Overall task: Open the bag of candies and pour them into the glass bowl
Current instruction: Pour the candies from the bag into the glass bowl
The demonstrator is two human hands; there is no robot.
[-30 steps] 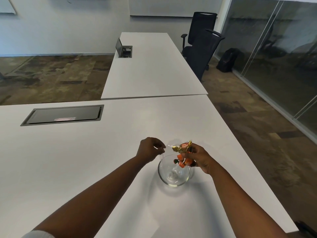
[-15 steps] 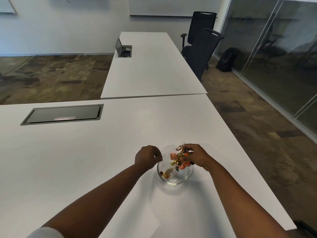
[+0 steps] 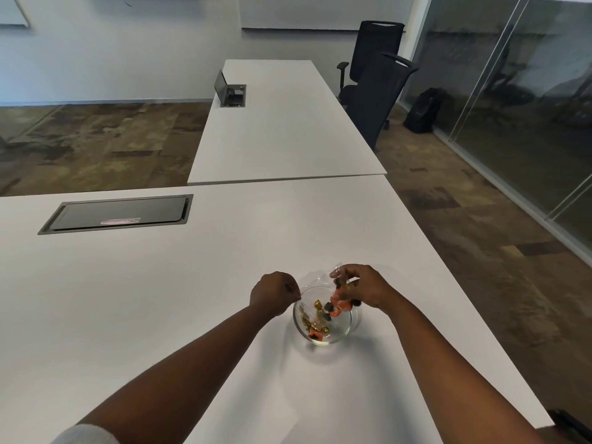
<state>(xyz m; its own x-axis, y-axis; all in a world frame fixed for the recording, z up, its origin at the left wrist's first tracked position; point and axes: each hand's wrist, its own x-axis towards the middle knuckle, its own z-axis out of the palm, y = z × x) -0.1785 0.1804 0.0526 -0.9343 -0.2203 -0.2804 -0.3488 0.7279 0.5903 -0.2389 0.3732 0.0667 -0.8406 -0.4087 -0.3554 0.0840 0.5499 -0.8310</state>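
Candies tipping from bag into bowl

Head view: clear bag (image 3: pixel 320 278) held over the glass bowl (image 3: pixel 323 318) on the white counter (image 3: pixel 192 283); left hand (image 3: pixel 274 291) pinches its left edge, right hand (image 3: pixel 360 288) grips the far right end. Candies (image 3: pixel 315 317) lie in the bowl

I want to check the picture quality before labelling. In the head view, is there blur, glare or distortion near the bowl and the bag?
Head view: the glass bowl is sharp enough, with only small highlights; the clear bag is hard to trace against the white table; the candies look slightly smeared; soft shadows lie under both arms; the wide lens bends the table edges.
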